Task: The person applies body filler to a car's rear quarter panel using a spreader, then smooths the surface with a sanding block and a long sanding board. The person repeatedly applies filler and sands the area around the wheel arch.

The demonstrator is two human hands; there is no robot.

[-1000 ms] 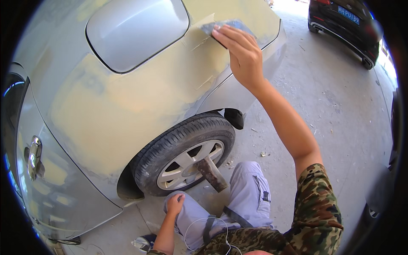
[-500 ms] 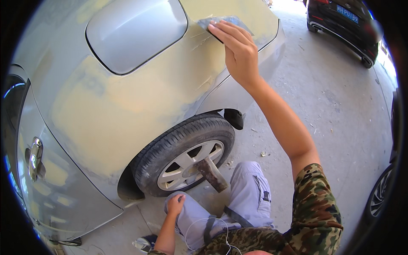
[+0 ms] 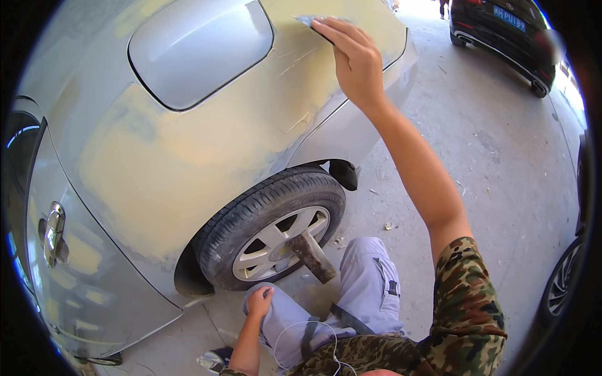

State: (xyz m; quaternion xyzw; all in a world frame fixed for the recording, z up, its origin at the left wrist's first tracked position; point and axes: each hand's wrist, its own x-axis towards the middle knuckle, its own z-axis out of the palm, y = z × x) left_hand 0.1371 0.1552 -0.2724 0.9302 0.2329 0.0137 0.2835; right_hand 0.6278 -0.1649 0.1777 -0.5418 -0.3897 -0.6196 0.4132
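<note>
"What changed?"
"I see less of the thin grey sheet point(image 3: 305, 21) than before; its working angle has likely shifted."
"The grip?"
"Right hand point(image 3: 360, 62) clamped on it, near the fuel flap point(image 3: 204, 53); left hand point(image 3: 258, 302), can't tell."

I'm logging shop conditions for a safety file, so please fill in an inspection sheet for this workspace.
Surface: silver car panel with patchy yellowish coating and thin ridges.
Job's things: grey flat tool at the panel, mostly hidden by the fingers.
Clutter: pale scraps on the floor; brown oblong block before the wheel.
Hands: right hand holds the tool; left hand rests at the left knee.
Cables: thin white cord looping before the lap.
Surroundings: black car, upper right; another wheel, right edge.
</note>
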